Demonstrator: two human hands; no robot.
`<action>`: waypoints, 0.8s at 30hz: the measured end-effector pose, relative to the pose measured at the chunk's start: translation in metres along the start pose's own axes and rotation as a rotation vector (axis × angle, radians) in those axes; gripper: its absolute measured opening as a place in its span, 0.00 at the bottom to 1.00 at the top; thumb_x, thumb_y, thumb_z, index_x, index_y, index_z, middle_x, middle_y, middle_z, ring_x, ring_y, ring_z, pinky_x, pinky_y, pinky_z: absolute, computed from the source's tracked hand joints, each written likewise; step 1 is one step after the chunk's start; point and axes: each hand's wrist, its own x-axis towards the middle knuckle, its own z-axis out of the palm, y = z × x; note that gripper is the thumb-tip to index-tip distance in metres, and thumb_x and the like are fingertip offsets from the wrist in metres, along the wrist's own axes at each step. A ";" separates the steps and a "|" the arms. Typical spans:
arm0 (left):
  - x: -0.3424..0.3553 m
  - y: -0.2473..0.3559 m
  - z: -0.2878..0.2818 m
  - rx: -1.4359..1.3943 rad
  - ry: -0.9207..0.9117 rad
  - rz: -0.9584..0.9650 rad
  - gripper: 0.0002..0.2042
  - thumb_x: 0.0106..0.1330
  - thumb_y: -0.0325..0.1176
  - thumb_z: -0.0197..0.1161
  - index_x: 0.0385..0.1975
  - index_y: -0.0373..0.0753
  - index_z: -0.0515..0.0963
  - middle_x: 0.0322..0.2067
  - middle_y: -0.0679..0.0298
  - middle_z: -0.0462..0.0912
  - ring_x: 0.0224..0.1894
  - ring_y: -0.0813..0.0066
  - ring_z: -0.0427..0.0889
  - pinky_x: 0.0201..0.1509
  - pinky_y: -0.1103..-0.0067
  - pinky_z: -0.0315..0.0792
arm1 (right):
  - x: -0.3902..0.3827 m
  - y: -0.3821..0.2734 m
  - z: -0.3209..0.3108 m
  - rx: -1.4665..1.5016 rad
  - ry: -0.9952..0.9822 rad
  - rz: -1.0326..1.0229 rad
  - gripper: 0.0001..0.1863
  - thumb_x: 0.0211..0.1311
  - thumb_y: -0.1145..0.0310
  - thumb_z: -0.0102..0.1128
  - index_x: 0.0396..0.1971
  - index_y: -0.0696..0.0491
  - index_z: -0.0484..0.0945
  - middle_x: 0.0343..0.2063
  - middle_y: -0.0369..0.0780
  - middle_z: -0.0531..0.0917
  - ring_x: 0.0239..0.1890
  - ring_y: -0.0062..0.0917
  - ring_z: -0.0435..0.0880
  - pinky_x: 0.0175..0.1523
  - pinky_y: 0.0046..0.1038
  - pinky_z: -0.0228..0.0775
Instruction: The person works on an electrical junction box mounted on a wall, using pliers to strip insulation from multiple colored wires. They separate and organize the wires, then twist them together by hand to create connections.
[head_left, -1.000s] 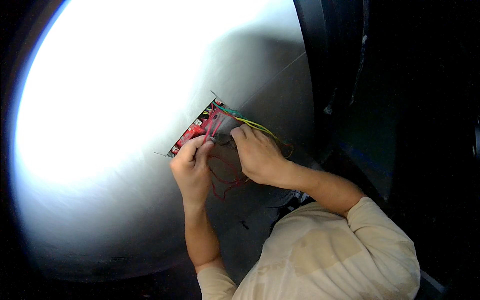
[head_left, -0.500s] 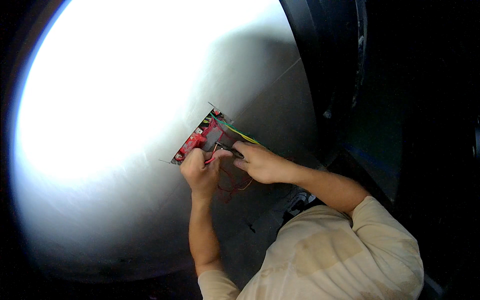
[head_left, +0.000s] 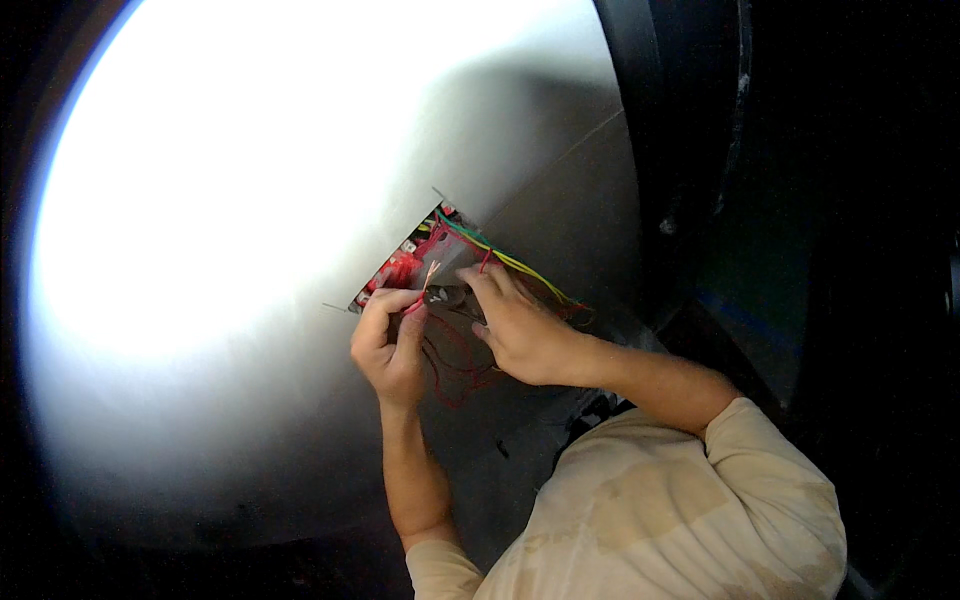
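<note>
Pinched between the thumb and fingers of my left hand (head_left: 388, 345) are red wires, whose bare copper strands (head_left: 432, 274) stick up and fan apart. My right hand (head_left: 525, 335) is wrapped round a dark pair of pliers (head_left: 446, 297); their jaws lie right beside the copper, just beyond my left fingertips. Whether the jaws touch the strands I cannot tell. Both hands are in front of a rectangular wall box (head_left: 400, 262) full of red, black and white wiring. A short red wire end (head_left: 486, 261) shows by my right index finger.
Green and yellow wires (head_left: 520, 268) run out of the box and pass behind my right hand. Loose red wires (head_left: 455, 365) hang in loops below. The pale wall (head_left: 270, 400) is brightly lit at upper left, with a dark vertical edge (head_left: 625, 130) at right.
The copper strands now stand free and splayed above my left fingers. The pliers have dropped lower beside them, and my right fingers have loosened and spread somewhat. The view has shifted slightly.
</note>
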 end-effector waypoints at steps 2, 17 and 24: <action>-0.002 0.001 -0.001 0.082 0.007 0.023 0.04 0.64 0.17 0.67 0.37 0.27 0.82 0.33 0.61 0.83 0.36 0.75 0.80 0.43 0.81 0.72 | 0.001 -0.005 0.000 -0.071 -0.003 -0.020 0.32 0.64 0.79 0.58 0.67 0.64 0.60 0.61 0.60 0.67 0.64 0.60 0.68 0.70 0.49 0.61; -0.007 -0.008 0.010 0.271 0.041 0.088 0.10 0.56 0.13 0.71 0.38 0.28 0.84 0.33 0.54 0.88 0.36 0.68 0.88 0.43 0.77 0.79 | 0.006 -0.002 -0.014 -0.385 -0.038 -0.020 0.27 0.53 0.81 0.58 0.56 0.63 0.66 0.51 0.54 0.73 0.54 0.55 0.74 0.59 0.49 0.71; 0.000 -0.006 0.013 0.337 -0.120 0.049 0.16 0.49 0.26 0.83 0.26 0.32 0.76 0.26 0.56 0.79 0.29 0.66 0.80 0.32 0.75 0.73 | 0.009 0.019 -0.021 -0.203 -0.178 0.008 0.17 0.61 0.77 0.58 0.50 0.59 0.70 0.46 0.54 0.78 0.51 0.55 0.77 0.55 0.50 0.71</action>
